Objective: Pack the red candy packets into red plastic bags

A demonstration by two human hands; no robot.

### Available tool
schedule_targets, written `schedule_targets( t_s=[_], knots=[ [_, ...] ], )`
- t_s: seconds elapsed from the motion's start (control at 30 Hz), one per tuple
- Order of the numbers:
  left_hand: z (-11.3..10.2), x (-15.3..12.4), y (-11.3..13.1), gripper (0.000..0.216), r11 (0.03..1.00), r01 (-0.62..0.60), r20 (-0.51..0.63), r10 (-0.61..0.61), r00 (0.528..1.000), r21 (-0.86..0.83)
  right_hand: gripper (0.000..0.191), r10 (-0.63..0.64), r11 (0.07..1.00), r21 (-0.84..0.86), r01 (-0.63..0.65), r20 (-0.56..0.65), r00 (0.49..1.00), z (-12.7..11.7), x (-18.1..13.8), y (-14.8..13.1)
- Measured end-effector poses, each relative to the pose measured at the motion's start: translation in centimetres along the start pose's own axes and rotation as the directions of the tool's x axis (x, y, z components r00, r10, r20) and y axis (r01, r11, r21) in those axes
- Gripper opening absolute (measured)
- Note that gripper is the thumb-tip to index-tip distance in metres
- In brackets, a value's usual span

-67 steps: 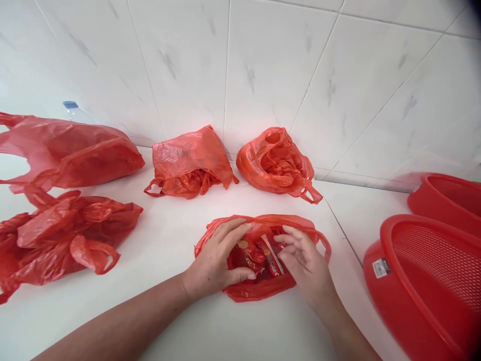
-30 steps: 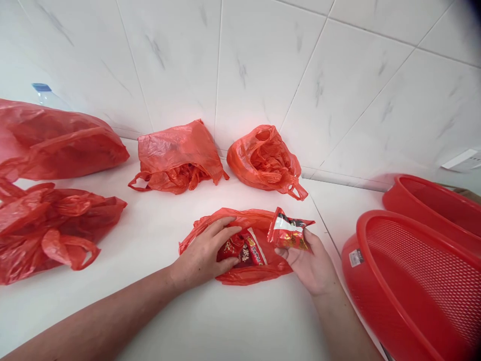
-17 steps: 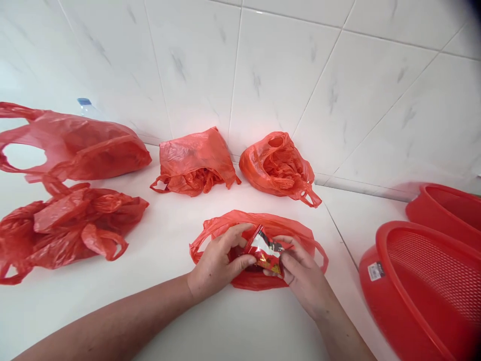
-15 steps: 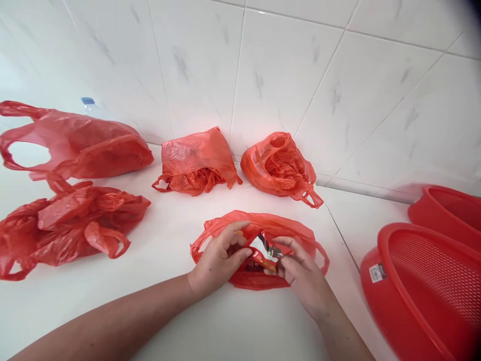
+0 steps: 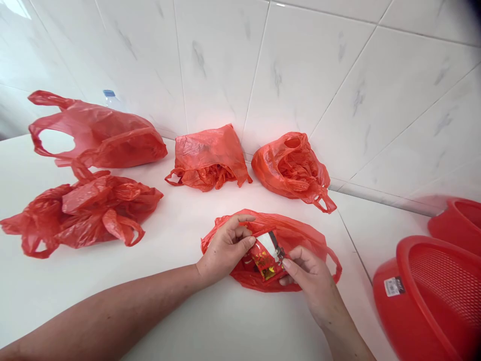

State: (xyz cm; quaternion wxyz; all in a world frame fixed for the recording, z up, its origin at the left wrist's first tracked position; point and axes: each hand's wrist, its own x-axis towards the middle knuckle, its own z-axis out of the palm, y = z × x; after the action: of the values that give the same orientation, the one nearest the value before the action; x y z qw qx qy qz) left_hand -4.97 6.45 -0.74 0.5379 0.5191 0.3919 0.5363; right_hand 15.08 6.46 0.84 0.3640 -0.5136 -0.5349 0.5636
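Between both hands is a small shiny red packet [image 5: 265, 253] with white, gold and dark printed patches. My left hand [image 5: 225, 248] pinches its left edge between thumb and fingers. On the other side, my right hand [image 5: 306, 276] grips the right edge, thumb on top. Directly beneath lies an open red plastic bag [image 5: 300, 230], its handle loop sticking out at the right. Some red items show inside the bag's mouth, mostly covered by the packet and my hands.
Red plastic bags lie around: one crumpled bag [image 5: 90, 210] and a fuller bag [image 5: 112, 130] at left, a bag [image 5: 210, 150] and an open bag [image 5: 289, 165] by the tiled wall. Red perforated baskets [image 5: 391, 265] stand at right. A blue-capped bottle [image 5: 110, 98] is behind.
The packet has gone from crumpled and tilted to flatter, its printed face turned towards me. The whole scene has shifted slightly right in view, as my head turned left.
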Motion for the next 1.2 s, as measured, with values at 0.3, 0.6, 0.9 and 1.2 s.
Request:
schedule_targets(
  t_s=[0.3,0.6,0.9,1.2],
  knots=[
    [-0.5,0.1,-0.4,0.074,0.993,-0.007,0.064,-0.001,0.998,0.119,0.029,0.017,0.988,0.152,0.001,-0.114,0.993,0.0,0.2,0.7],
    [-0.3,0.4,-0.5,0.059,0.992,0.070,0.027,-0.073,0.997,0.101,0.030,0.039,0.986,0.163,-0.032,-0.038,0.999,0.7,-0.1,0.4],
    [-0.1,0.2,-0.1,0.052,0.994,0.080,0.029,-0.082,0.996,0.069,0.040,0.098,0.989,0.107,-0.102,0.042,0.994,1.0,-0.4,-0.2],
    [-0.6,-0.3,0.6,0.082,0.969,-0.053,0.161,0.013,0.987,0.241,0.029,-0.018,0.997,-0.082,0.016,-0.024,1.000,0.4,-0.9,-1.0]
  ],
)
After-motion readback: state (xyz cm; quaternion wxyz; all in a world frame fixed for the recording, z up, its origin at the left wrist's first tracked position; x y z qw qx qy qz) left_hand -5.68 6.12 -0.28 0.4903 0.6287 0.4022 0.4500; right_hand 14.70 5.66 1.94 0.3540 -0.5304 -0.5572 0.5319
